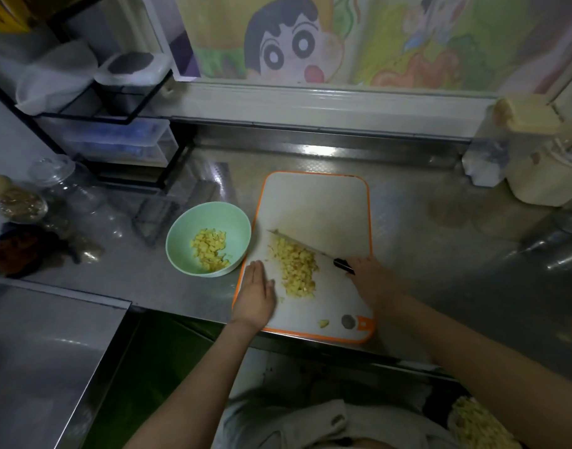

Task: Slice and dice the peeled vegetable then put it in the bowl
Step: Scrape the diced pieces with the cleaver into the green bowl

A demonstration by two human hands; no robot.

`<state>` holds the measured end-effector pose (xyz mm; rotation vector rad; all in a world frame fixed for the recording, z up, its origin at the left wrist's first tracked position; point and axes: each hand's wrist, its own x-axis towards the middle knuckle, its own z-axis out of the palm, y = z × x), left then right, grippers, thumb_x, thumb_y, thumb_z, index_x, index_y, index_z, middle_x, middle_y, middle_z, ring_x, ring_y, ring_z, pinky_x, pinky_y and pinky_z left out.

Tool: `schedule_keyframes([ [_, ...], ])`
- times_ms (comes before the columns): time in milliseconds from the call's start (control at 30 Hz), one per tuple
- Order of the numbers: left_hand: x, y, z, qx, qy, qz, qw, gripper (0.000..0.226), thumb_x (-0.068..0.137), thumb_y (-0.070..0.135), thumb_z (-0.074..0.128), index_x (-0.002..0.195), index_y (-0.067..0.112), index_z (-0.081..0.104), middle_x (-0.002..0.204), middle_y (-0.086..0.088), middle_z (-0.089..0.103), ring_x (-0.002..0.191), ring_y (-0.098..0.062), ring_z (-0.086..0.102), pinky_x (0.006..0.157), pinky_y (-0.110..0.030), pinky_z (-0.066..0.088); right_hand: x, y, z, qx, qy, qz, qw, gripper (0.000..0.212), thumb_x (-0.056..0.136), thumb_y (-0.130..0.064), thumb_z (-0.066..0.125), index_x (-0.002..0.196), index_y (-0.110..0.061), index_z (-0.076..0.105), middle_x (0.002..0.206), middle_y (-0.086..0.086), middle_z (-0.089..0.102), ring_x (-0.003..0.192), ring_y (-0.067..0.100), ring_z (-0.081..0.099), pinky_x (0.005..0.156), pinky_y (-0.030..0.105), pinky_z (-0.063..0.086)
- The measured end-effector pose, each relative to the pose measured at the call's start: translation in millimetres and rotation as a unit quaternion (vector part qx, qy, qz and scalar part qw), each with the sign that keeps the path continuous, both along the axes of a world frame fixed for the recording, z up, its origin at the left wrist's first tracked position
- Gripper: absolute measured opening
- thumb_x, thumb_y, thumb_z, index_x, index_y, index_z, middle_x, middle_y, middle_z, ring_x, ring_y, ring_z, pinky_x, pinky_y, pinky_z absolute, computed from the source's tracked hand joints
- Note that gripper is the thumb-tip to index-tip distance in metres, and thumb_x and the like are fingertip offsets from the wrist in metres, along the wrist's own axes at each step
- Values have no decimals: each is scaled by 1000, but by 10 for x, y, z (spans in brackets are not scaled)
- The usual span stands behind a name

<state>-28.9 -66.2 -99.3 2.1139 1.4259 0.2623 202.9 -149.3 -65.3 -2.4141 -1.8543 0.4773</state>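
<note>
A white cutting board with an orange rim lies on the steel counter. A pile of yellow diced vegetable sits on its near half. My right hand grips the black handle of a knife, whose blade lies along the pile's far side. My left hand lies flat with straight fingers on the board's left edge, just left of the pile. To the left of the board stands a pale green bowl with some diced vegetable inside. One loose piece rests near the board's front edge.
A black wire rack with plastic containers stands at the back left. Glass jars sit at the far left. A cream appliance stands at the back right. A steel sink lies at the lower left.
</note>
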Motion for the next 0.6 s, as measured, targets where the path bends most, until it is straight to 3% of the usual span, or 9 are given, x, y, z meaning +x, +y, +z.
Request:
schedule_keyframes([
  [100,29,9,3,2,-8,13,1000,54,99,22,37,145,0,20,153,-16,19,143,-24,13,113,-21,5,33,-59,54,-11,26,25,999,35,101,-25,39,134,-15,43,131,3,50,119,18,44,93,25,35],
  [200,74,40,17,10,-18,12,1000,52,99,20,36,145,0,22,153,-16,21,143,-24,15,112,-21,5,34,-151,199,31,120,-29,992,30,100,-22,42,127,-12,50,118,7,56,107,21,51,85,26,39],
  [300,149,90,52,9,-41,9,999,51,99,19,36,145,1,22,153,-14,19,143,-22,15,110,-16,3,-8,-286,298,87,262,-150,949,25,101,-26,40,117,-13,55,92,-1,56,81,14,54,64,20,38],
  [467,300,251,85,-13,-79,29,996,50,100,20,34,146,3,21,154,-12,19,143,-21,16,110,-15,4,-74,-476,274,149,349,-296,876,34,101,-28,39,74,-11,52,63,0,51,57,14,48,43,9,36],
  [533,348,298,91,-38,-92,39,994,49,101,21,33,146,5,22,154,-11,20,143,-20,17,112,-20,8,-100,-541,184,153,362,-333,857,39,101,-29,38,69,-13,53,61,1,52,56,13,48,45,10,37],
  [600,390,312,87,-58,-109,46,991,48,101,22,32,146,7,24,154,-10,22,142,-21,18,113,-23,11,-140,-593,51,133,385,-349,844,36,101,-31,38,75,-17,58,67,1,59,62,13,55,58,22,44],
])
